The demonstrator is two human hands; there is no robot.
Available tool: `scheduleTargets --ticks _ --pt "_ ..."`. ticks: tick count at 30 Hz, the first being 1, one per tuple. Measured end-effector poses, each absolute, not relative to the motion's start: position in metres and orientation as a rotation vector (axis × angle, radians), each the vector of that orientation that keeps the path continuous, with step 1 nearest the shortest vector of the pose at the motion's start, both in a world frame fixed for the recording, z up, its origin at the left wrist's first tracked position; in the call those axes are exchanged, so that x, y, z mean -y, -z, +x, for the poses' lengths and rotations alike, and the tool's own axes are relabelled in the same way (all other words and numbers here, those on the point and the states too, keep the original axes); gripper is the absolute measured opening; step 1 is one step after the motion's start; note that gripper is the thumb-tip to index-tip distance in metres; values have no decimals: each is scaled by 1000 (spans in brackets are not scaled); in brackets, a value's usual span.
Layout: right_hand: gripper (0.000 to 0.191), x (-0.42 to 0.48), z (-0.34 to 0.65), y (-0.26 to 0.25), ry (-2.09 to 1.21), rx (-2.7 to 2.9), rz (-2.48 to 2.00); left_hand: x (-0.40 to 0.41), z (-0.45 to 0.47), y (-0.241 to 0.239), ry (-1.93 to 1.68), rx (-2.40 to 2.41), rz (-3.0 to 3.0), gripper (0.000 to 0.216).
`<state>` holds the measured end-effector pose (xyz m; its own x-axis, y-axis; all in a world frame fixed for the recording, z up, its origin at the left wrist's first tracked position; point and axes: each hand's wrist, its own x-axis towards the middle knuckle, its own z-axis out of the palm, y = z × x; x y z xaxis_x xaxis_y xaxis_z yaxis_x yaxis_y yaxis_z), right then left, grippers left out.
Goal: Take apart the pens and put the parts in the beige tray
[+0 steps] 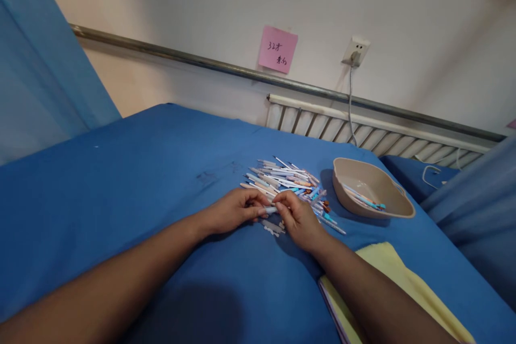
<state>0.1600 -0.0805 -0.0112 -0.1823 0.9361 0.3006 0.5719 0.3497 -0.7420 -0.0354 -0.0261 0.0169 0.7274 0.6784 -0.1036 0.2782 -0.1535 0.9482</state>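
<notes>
My left hand and my right hand meet at the near edge of a pile of pens. Between their fingertips is a pale pen, pinched at both ends and partly covered by the fingers. The pile mixes white, peach, blue and orange pens lying in many directions. Just below my fingers, a few small greyish-white pieces rest on the blue cloth; their kind is too small to make out.
A beige plastic basin with several pens inside stands right of the pile. A folded yellow cloth lies under my right forearm. Behind the blue-covered surface are a radiator, a metal rail and a plugged-in cord.
</notes>
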Motion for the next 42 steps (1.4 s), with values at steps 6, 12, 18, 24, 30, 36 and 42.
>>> scheduleTargets --ticks 6,12,18,24,30,36,42 --pt "21 63 175 16 -944 1359 -1221 8 -56 -35 -422 -999 1954 26" --pt "27 54 189 12 -1227 881 -1001 -7 -67 -22 -514 -1210 2212 15" --pt "28 53 194 9 -1091 910 -1024 -4 -60 -12 -455 -1297 2341 15" --pt "24 57 191 3 -768 1168 -1150 3 -49 -16 -489 -1099 2381 22" --pt "13 67 177 7 -560 1578 -1213 11 -42 -15 -438 -936 2456 27" --pt "15 70 174 10 -506 1818 -1285 9 -45 -16 -376 -927 2488 27" --pt "18 62 179 19 -597 1568 -1264 11 -45 -19 -334 -991 2485 30"
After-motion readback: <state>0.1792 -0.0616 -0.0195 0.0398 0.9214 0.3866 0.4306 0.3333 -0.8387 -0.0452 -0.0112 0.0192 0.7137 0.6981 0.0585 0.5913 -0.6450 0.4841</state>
